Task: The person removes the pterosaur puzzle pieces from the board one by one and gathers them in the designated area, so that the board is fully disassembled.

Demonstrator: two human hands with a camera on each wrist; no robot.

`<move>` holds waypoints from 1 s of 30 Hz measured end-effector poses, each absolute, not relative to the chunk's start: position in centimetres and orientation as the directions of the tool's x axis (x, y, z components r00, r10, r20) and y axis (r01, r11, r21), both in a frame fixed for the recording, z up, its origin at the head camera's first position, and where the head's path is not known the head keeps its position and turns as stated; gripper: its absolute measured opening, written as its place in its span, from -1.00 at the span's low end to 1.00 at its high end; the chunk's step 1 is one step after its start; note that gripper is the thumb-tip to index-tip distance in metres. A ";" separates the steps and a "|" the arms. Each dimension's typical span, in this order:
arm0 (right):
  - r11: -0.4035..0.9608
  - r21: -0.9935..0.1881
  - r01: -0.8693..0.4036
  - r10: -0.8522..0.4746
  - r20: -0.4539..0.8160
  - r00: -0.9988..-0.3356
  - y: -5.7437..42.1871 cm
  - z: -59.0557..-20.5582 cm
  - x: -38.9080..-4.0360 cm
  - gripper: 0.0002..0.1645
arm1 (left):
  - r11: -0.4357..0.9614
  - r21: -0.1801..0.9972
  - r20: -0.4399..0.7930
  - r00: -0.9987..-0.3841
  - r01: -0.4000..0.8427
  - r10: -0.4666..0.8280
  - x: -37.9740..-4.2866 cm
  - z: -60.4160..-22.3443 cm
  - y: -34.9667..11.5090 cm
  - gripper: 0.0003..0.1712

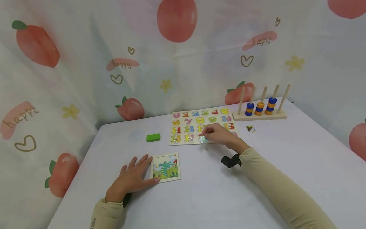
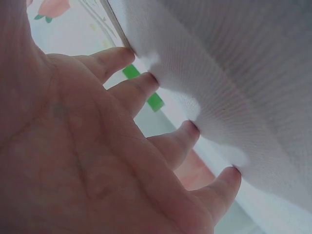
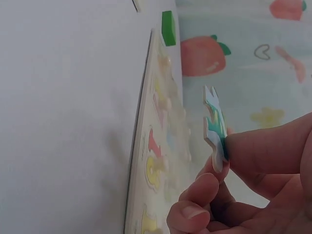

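My right hand pinches a jigsaw piece, teal, white and pale blue, between thumb and fingertips. It is held above the front of the number peg board, apart from the board in the right wrist view. Fingers spread, my left hand rests on the table at the left side of the dinosaur jigsaw puzzle. Its thumb and index finger touch the puzzle's frame. The picture shows a teal dinosaur on grass, with a pale gap at upper left. In the left wrist view, several fingertips press on the white cloth.
A green block lies left of the number board. At the back right stands a wooden peg rack with blue and orange rings. Another jigsaw piece lies in front of it. A patterned curtain hangs behind the table.
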State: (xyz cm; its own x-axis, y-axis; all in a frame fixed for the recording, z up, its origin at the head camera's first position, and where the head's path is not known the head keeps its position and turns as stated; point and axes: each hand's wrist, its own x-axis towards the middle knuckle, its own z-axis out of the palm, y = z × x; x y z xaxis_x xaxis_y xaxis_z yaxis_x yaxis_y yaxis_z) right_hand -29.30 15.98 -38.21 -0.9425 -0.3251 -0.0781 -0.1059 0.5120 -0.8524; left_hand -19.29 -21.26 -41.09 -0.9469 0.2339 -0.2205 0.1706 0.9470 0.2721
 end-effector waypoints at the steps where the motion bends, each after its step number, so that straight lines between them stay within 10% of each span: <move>1: 0.512 -0.852 -0.106 -0.317 -0.073 -0.946 16.3 -38.2 -29.3 -0.80 | 0.947 0.272 -0.221 -0.947 0.170 0.234 -19.3 -41.1 -21.3 0.19; 30: 0.546 -0.836 -0.047 -0.184 -0.065 -0.981 27.0 -37.1 -28.7 -0.70 | 0.948 0.279 -0.231 -0.947 0.154 0.222 -19.1 -40.9 -21.1 0.19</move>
